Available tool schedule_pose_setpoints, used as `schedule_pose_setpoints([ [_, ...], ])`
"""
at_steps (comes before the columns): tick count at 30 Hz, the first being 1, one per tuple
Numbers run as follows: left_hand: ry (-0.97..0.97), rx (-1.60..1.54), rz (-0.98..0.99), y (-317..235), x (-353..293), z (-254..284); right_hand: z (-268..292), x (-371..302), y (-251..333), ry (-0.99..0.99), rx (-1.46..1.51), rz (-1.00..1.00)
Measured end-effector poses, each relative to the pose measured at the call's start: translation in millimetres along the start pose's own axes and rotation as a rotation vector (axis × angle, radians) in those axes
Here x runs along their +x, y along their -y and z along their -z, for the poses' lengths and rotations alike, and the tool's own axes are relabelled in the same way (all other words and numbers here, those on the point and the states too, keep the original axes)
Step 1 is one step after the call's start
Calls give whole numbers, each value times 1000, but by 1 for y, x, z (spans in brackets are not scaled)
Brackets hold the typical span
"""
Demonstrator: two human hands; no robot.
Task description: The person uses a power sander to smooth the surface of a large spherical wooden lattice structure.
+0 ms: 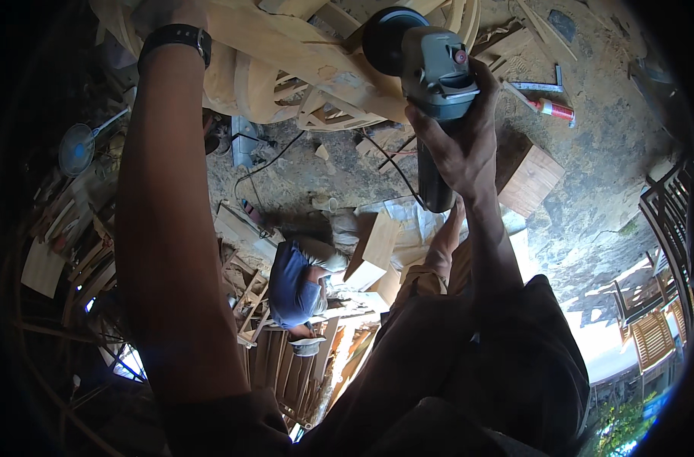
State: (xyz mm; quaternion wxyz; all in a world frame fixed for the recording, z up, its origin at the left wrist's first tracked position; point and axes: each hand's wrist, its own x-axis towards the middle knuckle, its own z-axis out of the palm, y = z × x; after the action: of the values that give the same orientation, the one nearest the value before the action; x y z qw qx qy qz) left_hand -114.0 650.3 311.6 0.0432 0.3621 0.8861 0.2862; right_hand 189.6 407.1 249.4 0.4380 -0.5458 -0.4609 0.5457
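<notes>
Fingers of the right hand [457, 145] are wrapped tight on a grey angle grinder [431, 84] — its disc beyond them against the wooden chair frame [286, 46], steadied by the left hand [164, 9] — fingers unseen.

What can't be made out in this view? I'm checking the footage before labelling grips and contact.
- Left hand: head view, cut off by the top edge past the wristwatch; its grip is unseen.
- Grinder disc: its contact with the wooden chair frame is hidden by the tool's body.
- Right hand: palm side hidden behind the handle.
- Co-worker's work: too small.
</notes>
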Motion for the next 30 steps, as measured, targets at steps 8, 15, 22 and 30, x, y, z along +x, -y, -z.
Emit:
schedule_pose_setpoints([
  [8, 34, 84, -77, -7, -9, 7, 29, 3, -11, -267, -6, -243],
  [15, 150, -4, -9, -22, -36, 20, 3, -2, 20, -31, -108, -35],
  [22, 93, -49, 66, -23, -36, 15, 5, 11, 30, -8, -98, -112],
  [30, 35, -47, 41, -16, -26, 7, 14, 11, 21, -155, -159, -240],
])
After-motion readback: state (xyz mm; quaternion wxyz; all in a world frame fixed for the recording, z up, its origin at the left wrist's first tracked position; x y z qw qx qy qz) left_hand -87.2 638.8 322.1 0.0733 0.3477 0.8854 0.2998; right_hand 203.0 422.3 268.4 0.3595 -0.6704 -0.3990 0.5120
